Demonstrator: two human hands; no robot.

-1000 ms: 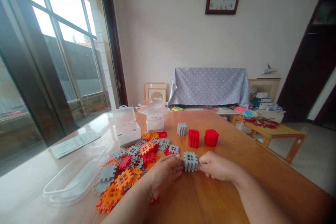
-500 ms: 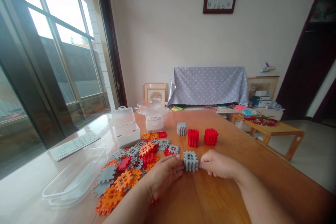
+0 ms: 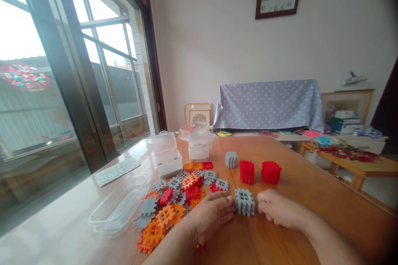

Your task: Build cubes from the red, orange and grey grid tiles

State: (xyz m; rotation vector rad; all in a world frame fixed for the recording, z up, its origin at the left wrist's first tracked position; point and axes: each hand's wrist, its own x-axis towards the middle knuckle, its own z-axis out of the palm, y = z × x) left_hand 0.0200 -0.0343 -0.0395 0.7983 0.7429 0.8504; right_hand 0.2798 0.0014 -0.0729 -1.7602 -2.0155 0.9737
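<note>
My left hand (image 3: 215, 215) rests on the table with its fingers stretched out, open and holding nothing. Its fingertips are close beside a stack of grey interlocking plastic tiles (image 3: 244, 202); whether they touch it I cannot tell. On the stack's other side, my right hand (image 3: 278, 206) is curled into a loose fist, with nothing visible in it. Behind this stack stand a red tile stack (image 3: 246, 172), another red tile stack (image 3: 271, 172) and a smaller grey stack (image 3: 231, 160). A pile of loose orange, red and grey tiles (image 3: 166, 215) spreads left of my left hand.
An oval clear plastic container (image 3: 93, 220) lies at the left, near a printed sheet (image 3: 118, 171). Behind the pile are a small white box with its lid raised (image 3: 168, 167) and stacked clear containers (image 3: 199, 153). The wooden table (image 3: 280, 242) extends to the right.
The camera has turned left, so everything appears farther right. Both hands and the stack between them stay in nearly the same arrangement.
</note>
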